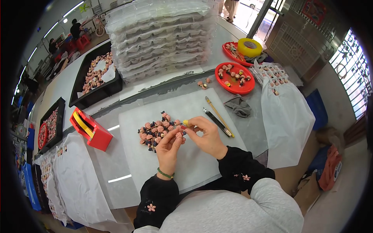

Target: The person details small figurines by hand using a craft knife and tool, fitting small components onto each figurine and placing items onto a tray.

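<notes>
My left hand (168, 150) pinches a small pink figurine (179, 135) with a knobbly, curled top. Just beside it, my right hand (208, 136) has its thumb and fingers pressed together close to the figurine. A bit of yellow and a bit of red show at those fingertips; what they are is too small to tell. Left of my hands, a heap of similar pink figurines (158, 130) with dark blue parts lies on a white foam sheet (155, 174). To the right on the sheet rest a black cutter knife (217, 121) and a thin yellowish brush-like stick (214, 106).
A red tape dispenser (97, 136) stands at left, black trays (116, 86) beyond it. Stacked clear plastic trays (159, 42) rise at the back. Right are a red plate (248, 88) of figurines, a yellow tape roll (249, 47) and a grey cloth (237, 106). People sit far left.
</notes>
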The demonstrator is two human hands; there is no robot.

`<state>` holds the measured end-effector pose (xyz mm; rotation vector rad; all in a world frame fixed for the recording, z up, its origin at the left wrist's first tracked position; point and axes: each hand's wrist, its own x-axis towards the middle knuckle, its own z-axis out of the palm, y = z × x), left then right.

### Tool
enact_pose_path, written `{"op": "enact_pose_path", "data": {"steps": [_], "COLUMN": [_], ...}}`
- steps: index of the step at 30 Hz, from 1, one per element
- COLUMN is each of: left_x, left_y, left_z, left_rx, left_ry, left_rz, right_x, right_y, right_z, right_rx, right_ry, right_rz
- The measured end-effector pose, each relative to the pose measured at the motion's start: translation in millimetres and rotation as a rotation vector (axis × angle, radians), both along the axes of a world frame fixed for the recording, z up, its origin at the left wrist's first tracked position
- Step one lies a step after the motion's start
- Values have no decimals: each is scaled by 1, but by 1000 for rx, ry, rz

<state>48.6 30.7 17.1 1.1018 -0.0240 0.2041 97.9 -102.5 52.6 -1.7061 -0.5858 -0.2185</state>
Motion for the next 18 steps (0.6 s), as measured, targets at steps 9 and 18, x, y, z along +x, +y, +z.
{"op": "enact_pose_path", "data": {"steps": [9, 18], "left_x": [4, 4], "left_y": [2, 3], "left_z": [-1, -7], "left_rx": [-35, -101], "left_ry": [38, -20], "left_rz": [105, 61], "right_x": [-2, -12], "right_y": [8, 11], "right_z": [-26, -25], "right_rx": [490, 458], "right_ry": [405, 360], "right_rz": [91, 91]}}
